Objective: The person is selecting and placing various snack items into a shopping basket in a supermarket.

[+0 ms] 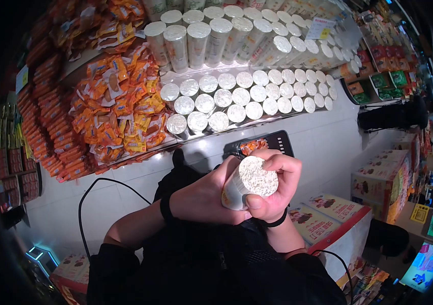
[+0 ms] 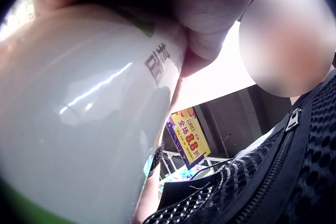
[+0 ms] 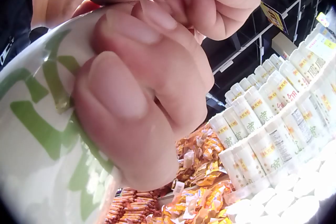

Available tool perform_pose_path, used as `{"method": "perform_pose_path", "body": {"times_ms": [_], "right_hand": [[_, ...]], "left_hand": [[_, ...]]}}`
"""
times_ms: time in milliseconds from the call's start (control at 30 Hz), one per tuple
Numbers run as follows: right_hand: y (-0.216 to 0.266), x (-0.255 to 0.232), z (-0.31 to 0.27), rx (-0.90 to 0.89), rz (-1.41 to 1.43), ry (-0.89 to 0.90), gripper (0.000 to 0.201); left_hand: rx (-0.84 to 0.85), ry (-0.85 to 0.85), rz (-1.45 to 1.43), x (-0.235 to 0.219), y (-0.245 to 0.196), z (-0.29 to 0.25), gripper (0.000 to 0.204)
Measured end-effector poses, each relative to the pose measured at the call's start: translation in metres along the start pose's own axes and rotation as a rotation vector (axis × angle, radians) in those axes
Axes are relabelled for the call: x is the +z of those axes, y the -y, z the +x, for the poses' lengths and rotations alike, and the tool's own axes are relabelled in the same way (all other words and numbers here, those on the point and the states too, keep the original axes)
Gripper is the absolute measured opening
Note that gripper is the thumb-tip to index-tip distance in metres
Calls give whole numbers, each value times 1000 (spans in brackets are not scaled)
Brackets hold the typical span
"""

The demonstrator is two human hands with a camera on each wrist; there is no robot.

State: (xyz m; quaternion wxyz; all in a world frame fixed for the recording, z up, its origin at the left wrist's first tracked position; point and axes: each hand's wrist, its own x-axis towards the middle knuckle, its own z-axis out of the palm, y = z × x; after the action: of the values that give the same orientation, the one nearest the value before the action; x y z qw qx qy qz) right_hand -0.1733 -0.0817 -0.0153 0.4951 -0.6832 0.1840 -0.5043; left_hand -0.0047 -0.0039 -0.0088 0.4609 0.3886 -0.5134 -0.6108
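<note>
A white cylindrical pack of dried noodles is held in front of the chest, its pale, rough-textured end tilted up toward the head camera. My left hand grips the pack from the left, mostly behind it. The right hand holds it from the other side, thumb at the lower rim and index finger bent over the upper edge of the end. Green lettering marks the pack's glossy wrapper in the right wrist view, with curled fingertips against it. Dark print shows on the wrapper in the left wrist view.
Rows of similar white packs stand on the shelf ahead. Left of them lie heaped orange snack packets. A black device with a screen shows beyond the hands. Printed cartons stand at right, and a black cable loops at left.
</note>
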Motion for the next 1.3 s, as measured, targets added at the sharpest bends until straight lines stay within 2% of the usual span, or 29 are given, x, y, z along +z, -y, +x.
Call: {"method": "perform_pose_path", "body": {"times_ms": [100, 467, 567, 767, 1300], "right_hand": [[-2, -1, 0, -16, -3, -4, 71], [-3, -4, 1, 10, 11, 13, 75], [-5, 4, 0, 0, 56, -73, 78], [-6, 7, -3, 34, 75, -96, 80], [-6, 3, 0, 23, 38, -34, 78]], "left_hand": [[34, -7, 30, 0, 2, 2, 77], [-59, -7, -21, -4, -3, 4, 75], [-32, -22, 4, -5, -1, 4, 77], [-32, -18, 19, -10, -2, 3, 82], [-11, -35, -9, -9, -1, 0, 77]]}}
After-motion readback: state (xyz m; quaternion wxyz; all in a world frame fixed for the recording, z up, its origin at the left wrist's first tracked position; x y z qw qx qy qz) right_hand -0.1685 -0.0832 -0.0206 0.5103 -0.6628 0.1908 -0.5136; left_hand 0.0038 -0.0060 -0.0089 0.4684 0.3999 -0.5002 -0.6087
